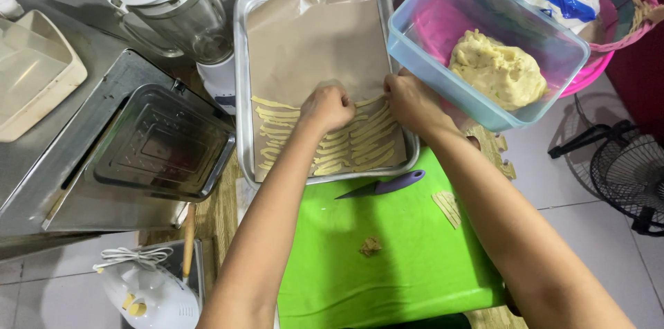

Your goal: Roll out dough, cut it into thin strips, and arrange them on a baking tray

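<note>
My left hand (326,107) and my right hand (409,99) are both over a metal baking tray (241,59) lined with brown paper (318,38). Their fingers pinch the two ends of a thin yellow dough strip (368,101), held just above the rows of dough strips (277,132) lying on the near half of the paper. The far half of the paper is bare. A clear blue plastic tub (422,42) with a lump of yellow dough (499,69) stands to the right of the tray.
A green cutting board (387,260) lies in front of me with a purple-handled knife (387,184), a dough scrap (371,246) and cut strips (448,206). Left: an empty metal pan (162,142), a blender jar (173,4), a white hand mixer (149,294). Right: a pink basket (609,38), a floor fan (626,170).
</note>
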